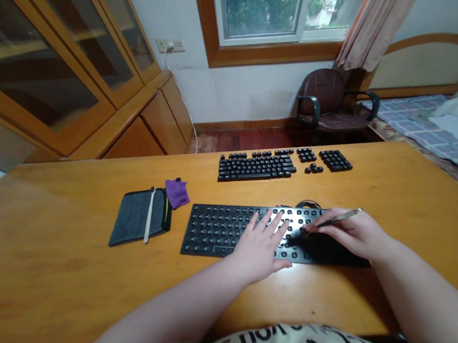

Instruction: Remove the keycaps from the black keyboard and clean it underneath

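A black keyboard base with its keycaps removed lies on the wooden desk in front of me. My left hand rests flat on its middle, fingers spread. My right hand is closed on a thin metal tool, like tweezers or a brush, whose tip touches the keyboard base just right of my left fingers. The removed keycaps are laid out in keyboard order farther back, with the number-pad caps to the right.
A dark grey pouch with a white stick on it and a purple cloth lie left of the keyboard base. Behind the desk stand a brown office chair, wooden cabinets and a bed.
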Available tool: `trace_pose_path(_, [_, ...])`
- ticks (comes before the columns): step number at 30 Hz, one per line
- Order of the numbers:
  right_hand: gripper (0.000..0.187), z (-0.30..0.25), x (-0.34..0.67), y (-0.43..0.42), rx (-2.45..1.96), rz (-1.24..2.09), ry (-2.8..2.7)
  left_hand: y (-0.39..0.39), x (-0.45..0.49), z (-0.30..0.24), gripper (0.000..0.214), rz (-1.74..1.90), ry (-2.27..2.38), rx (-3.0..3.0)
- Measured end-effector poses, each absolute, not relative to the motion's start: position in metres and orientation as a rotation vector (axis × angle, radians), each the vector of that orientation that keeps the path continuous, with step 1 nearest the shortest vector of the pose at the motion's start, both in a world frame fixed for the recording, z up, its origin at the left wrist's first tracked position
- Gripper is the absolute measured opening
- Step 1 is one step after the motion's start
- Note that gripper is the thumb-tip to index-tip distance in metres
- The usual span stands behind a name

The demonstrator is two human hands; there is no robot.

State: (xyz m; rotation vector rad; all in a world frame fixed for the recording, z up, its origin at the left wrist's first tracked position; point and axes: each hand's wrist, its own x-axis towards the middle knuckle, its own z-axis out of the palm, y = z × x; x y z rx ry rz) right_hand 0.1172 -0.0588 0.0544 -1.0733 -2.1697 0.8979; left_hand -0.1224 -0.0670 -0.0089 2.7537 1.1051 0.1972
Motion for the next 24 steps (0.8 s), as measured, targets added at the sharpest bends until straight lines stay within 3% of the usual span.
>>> trace_pose_path(6, [0.020, 0.030, 0.099, -0.057, -1.117, 1.041, -1.826, -0.067, -0.131, 0.001, 0.086, 0.437, 1.141, 2.496])
trace_pose_path(12, [0.017, 0.023, 0.084, -0.063, -1.110, 1.099, -1.649, -0.071, -0.136, 0.009, 0.048, 0.911, 1.128, 2.105])
trace_pose_path(20, [0.012, 0.021, 0.071, -0.067, -1.059, 0.919, -1.811, -0.068, -0.131, 0.011, 0.018, 0.914, 1.116, 1.915])
trace_pose_path(24, [0.010, 0.022, 0.070, -0.067, -1.001, 0.930, -1.834, -0.065, -0.131, 0.012, 0.017, 0.873, 1.100, 1.852])
